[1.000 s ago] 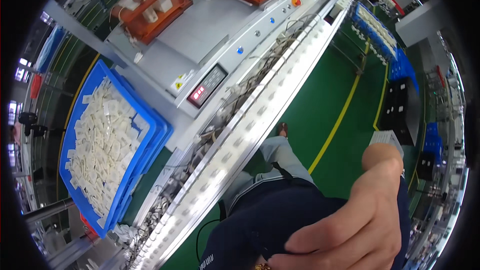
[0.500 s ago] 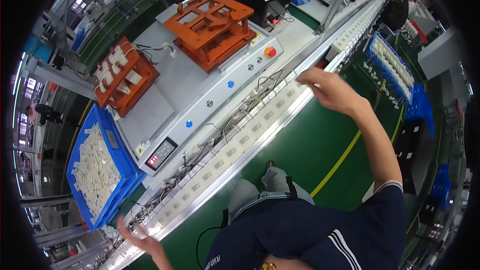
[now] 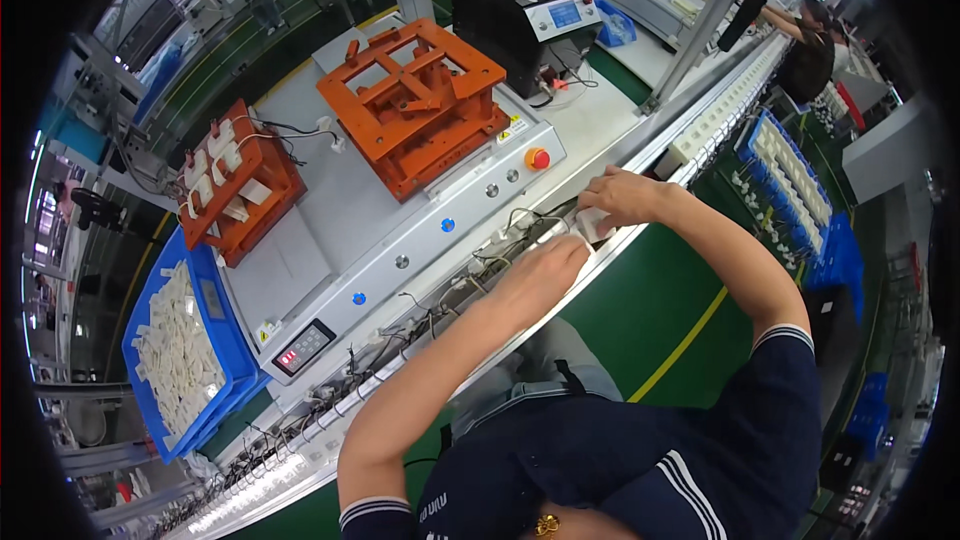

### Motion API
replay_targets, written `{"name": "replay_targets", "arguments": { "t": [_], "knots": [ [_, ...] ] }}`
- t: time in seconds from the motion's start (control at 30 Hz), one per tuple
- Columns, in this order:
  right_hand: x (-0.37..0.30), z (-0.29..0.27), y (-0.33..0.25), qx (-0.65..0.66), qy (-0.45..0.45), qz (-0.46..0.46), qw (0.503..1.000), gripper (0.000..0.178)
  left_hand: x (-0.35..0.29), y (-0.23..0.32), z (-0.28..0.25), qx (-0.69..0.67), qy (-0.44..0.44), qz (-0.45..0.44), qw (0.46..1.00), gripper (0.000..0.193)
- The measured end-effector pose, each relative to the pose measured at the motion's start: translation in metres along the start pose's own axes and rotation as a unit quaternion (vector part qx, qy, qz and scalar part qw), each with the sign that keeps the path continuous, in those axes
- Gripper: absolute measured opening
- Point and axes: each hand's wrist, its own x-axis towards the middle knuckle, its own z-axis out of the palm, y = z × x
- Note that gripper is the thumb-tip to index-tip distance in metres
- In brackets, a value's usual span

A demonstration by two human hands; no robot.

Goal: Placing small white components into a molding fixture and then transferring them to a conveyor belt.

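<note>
Both my hands are close together over the long metal rail, right of the middle. My right hand is bent down with its fingers closed on a small white plastic block. Just left of it and nearer me, my left hand has its fingers curled together by the same block. Its fingertips are partly hidden, so what they hold cannot be made out. Thin cables with connectors lie along the rail's far side, beside my left forearm.
Beyond the rail stands a grey machine bed with orange fixtures and a red stop button. A blue bin of white pieces is at left. More white blocks line the rail at far right. Another person works beyond.
My left hand has come from the lower left up to my right hand. My right hand has lowered and closed on a white block. The view has shifted slightly.
</note>
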Motion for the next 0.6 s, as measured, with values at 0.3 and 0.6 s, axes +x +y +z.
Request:
{"name": "replay_targets", "arguments": {
  "t": [0.3,0.6],
  "knots": [
    [0.035,0.019,0.044,-0.075,0.038,-0.147,0.986,0.065,0.064,-0.067,0.027,0.018,-0.248,-0.198,0.948,0.027],
    [0.063,-0.012,0.051,-0.102,-0.178,-0.122,0.971,0.075,0.099,-0.116,0.07,0.064,-0.293,-0.368,0.88,0.033]
  ]
}}
